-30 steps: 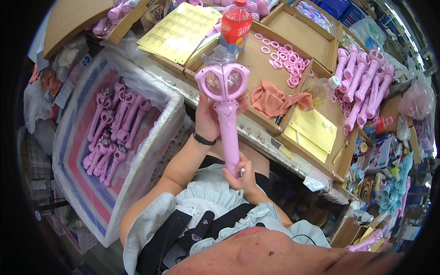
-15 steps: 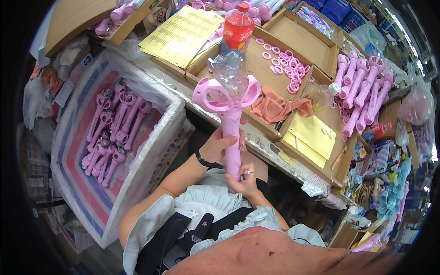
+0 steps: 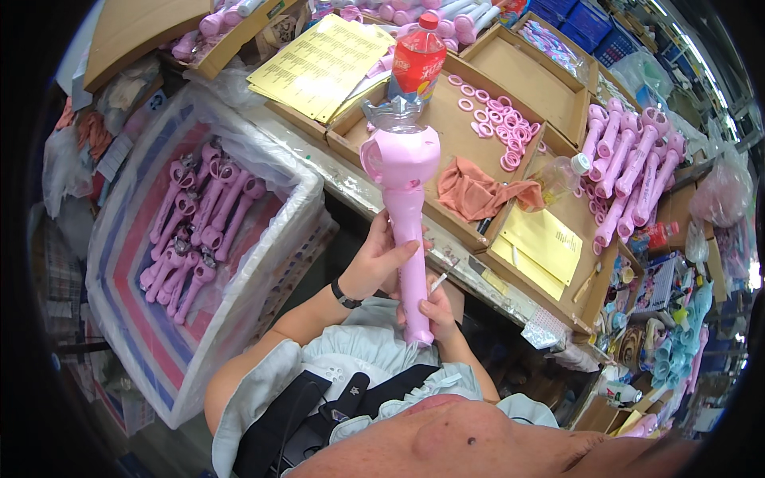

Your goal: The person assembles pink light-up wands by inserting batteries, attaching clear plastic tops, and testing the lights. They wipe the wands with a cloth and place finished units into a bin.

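A pink toy wand (image 3: 408, 207) stands almost upright in front of me. It has a rounded pink head and a clear and silvery crown-shaped top. My left hand (image 3: 384, 256) is closed around the middle of its handle, thumb across the front. Lower down, my right hand (image 3: 434, 315) grips the handle near its bottom end. Between the fingers of that hand also sticks up a thin white pen-like tool (image 3: 439, 280) with a dark, narrow tip; its exact kind is unclear.
At left stands a plastic-lined striped bin (image 3: 307, 187) holding several pink wands (image 3: 215, 183). Cardboard trays (image 3: 454, 115) on the bench carry pink rings (image 3: 510, 127), an orange cloth (image 3: 478, 191) and yellow sheets (image 3: 538, 247). A red-capped bottle (image 3: 420, 60) stands behind the wand; more wands (image 3: 629, 159) lie right.
The wand has turned about its length, so the open loops of its head give way to a solid pink side. My right hand has moved slightly lower, and the white tool shows more.
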Demonstrator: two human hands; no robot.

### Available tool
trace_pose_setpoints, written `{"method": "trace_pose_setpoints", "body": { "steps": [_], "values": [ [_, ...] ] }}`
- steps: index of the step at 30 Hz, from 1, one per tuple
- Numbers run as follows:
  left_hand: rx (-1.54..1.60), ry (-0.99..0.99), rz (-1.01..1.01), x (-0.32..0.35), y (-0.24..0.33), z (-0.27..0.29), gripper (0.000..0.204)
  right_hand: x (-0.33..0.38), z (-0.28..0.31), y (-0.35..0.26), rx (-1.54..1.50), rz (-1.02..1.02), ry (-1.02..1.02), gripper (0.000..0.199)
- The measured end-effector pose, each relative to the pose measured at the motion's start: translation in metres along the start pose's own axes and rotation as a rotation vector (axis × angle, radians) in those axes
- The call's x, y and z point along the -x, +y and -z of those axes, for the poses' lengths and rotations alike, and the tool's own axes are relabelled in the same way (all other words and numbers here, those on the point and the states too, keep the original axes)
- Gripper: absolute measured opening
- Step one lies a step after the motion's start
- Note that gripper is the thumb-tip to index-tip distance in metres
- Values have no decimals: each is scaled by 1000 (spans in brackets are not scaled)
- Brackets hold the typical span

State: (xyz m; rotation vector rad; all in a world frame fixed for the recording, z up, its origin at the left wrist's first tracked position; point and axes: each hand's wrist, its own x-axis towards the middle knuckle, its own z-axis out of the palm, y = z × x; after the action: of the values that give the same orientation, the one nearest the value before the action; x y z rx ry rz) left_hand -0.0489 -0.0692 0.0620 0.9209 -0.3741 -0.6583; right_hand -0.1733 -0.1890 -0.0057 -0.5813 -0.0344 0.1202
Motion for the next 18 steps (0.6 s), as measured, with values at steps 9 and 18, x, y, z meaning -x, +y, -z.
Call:
{"method": "trace_pose_setpoints", "body": {
  "steps": [9, 18],
  "values": [
    [198, 142, -170, -39, 28, 21, 88, 15, -2, 14, 761, 173, 94, 34],
    [412, -98, -237, -33, 23, 24, 110, 17, -18, 10, 1421, 447, 176, 41]
  ]
}}
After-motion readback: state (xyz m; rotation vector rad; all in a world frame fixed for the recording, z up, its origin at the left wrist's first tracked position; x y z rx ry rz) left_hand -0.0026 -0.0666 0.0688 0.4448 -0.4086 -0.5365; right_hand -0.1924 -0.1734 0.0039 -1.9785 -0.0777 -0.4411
